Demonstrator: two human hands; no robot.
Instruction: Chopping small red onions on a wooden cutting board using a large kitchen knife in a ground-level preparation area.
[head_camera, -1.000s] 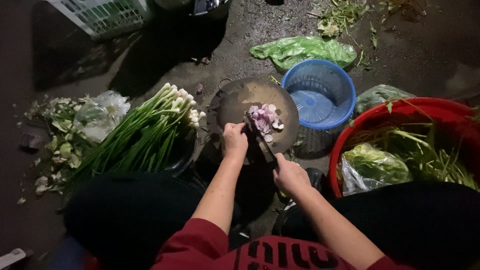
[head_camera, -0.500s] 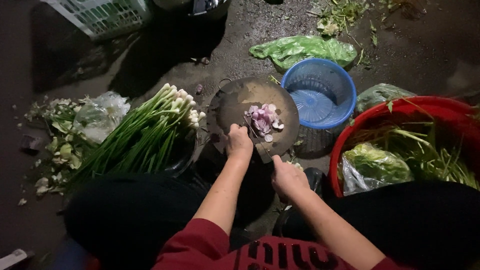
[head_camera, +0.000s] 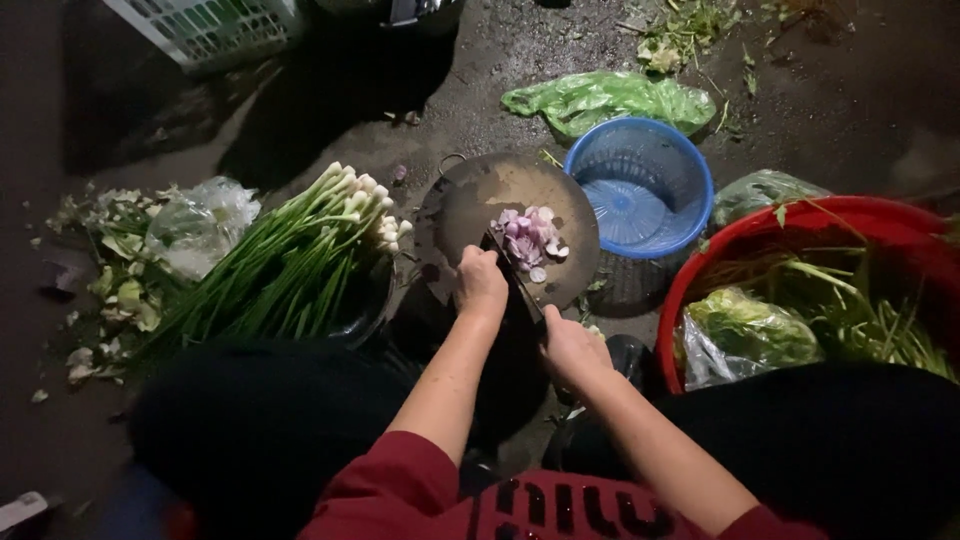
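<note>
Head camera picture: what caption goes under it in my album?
Two hands slice pink shallots with a knife on a round board beside green onions.

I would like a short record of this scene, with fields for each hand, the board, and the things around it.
left hand: fist on the round cutting board, beside the knife blade
right hand: grips the knife handle at the board's near edge
on board: pile of sliced purple shallots
left of board: bundle of green onions, white ends toward the board
right of board: blue basket, empty; red tub holding greens and a bagged vegetable
behind: green plastic bag on the ground
</note>
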